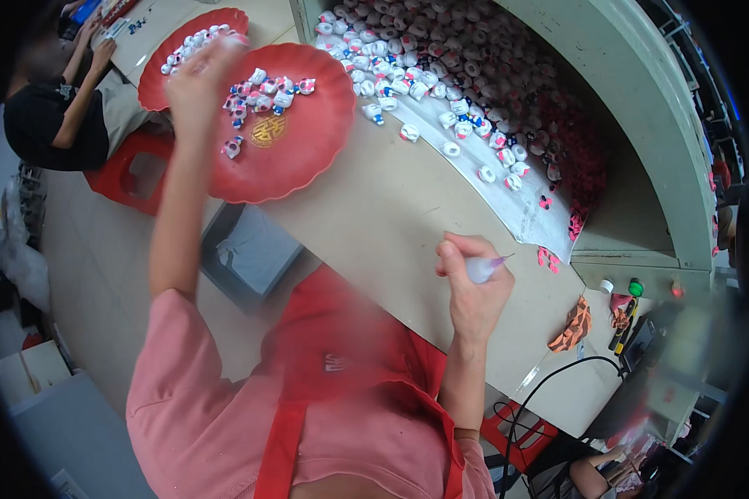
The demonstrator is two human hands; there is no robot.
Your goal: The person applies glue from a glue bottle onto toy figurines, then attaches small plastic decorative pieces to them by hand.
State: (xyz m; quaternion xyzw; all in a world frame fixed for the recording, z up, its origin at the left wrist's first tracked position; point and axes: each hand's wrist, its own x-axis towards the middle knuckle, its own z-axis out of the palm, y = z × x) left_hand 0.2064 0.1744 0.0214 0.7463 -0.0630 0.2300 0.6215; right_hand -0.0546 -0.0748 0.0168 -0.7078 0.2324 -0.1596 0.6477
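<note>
My left hand (200, 83), smeared by motion, reaches far out over the gap between two red scalloped trays; its fingers are too blurred to show whether they hold anything. Small painted white, pink and blue figurines (262, 96) lie grouped on the nearer tray (308, 158). On the farther tray (154, 83) sit several small white pieces (195, 46). Above the bench, my right hand (478, 291) is closed round a small translucent squeeze bottle (481, 268) with a thin needle tip, which points right and slightly up.
A heap of white figurine pieces (416, 79) and pink parts (582, 158) fills the green-grey shelf (686, 166). A grey bin (258, 249) stands below the nearer tray. Patterned cloth (570, 324), bottle caps and a black cable (549, 374) are at right. Another person (54, 125) sits at upper left.
</note>
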